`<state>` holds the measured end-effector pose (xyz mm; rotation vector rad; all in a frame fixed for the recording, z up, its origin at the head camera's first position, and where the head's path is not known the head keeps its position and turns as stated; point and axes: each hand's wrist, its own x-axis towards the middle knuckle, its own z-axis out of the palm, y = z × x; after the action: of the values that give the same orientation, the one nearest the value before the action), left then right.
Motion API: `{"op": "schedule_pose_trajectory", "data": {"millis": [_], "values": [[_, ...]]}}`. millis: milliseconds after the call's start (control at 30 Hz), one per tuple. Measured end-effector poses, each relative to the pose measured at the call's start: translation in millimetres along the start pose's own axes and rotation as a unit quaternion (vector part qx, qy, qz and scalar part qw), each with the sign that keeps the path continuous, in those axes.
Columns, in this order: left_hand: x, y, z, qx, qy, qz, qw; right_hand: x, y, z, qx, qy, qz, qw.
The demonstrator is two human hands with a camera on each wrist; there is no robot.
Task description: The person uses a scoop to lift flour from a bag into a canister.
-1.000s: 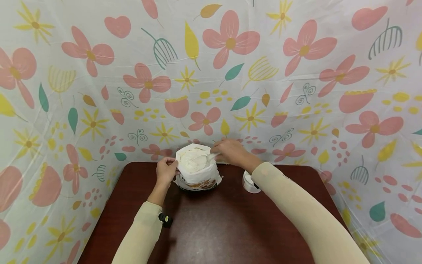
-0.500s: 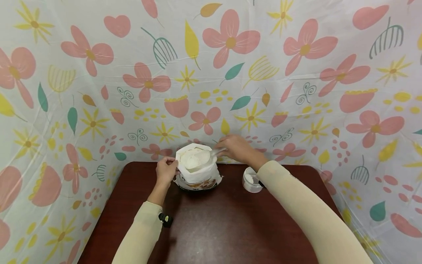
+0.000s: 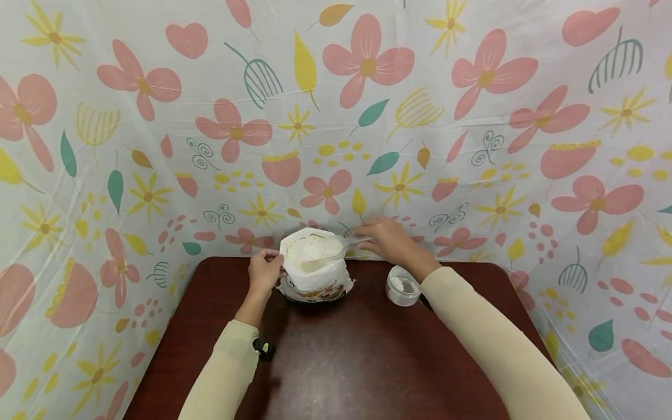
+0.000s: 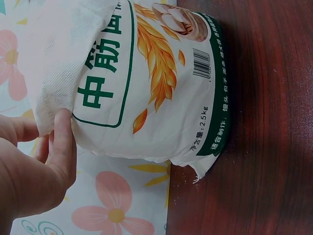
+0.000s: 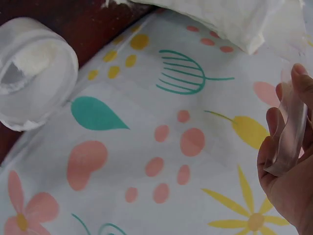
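Note:
A white woven flour bag (image 3: 315,284), its top folded back into an open rim, stands at the far side of the table with white flour inside. My left hand (image 3: 264,270) pinches the rim on its left side; in the left wrist view the thumb and fingers (image 4: 62,142) grip the folded cloth. Over the bag's mouth is a clear plastic scoop (image 3: 336,252), white flour showing around its bowl. My right hand (image 3: 389,239) holds its handle, with the fingers curled round the clear handle (image 5: 289,137) in the right wrist view.
A clear round tub (image 3: 403,293) with some flour inside stands right of the bag, near my right forearm. The dark red table (image 3: 336,356) ends at a flowered curtain (image 3: 328,146) close behind. Traces of flour dot the table beside the bag.
My right hand has drawn to the right with the scoop, which lifted heaped with flour and now looks less heaped. More of the tub shows. The left hand stays at the rim.

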<state>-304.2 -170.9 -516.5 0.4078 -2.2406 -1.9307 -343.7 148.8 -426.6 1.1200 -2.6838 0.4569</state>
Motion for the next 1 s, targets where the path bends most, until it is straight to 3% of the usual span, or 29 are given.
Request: {"op": "schedule_pose_trajectory", "data": {"millis": [367, 633, 1000], "values": [[-0.5, 0.2, 0.5, -0.001, 0.002, 0.002, 1.0000, -21.4, 0.9, 27.6, 0.023, 0.066, 0.074, 0.995], [-1.7, -2.2, -0.3, -0.005, -0.002, 0.002, 1.0000, -27.4, 3.7, 48.2, 0.081, 0.121, 0.078, 0.986], [-1.9, -0.8, 0.1, -0.007, -0.006, -0.002, 1.0000, -31.6, 0.1, 62.8, 0.105, 0.179, 0.092, 0.974]]}}
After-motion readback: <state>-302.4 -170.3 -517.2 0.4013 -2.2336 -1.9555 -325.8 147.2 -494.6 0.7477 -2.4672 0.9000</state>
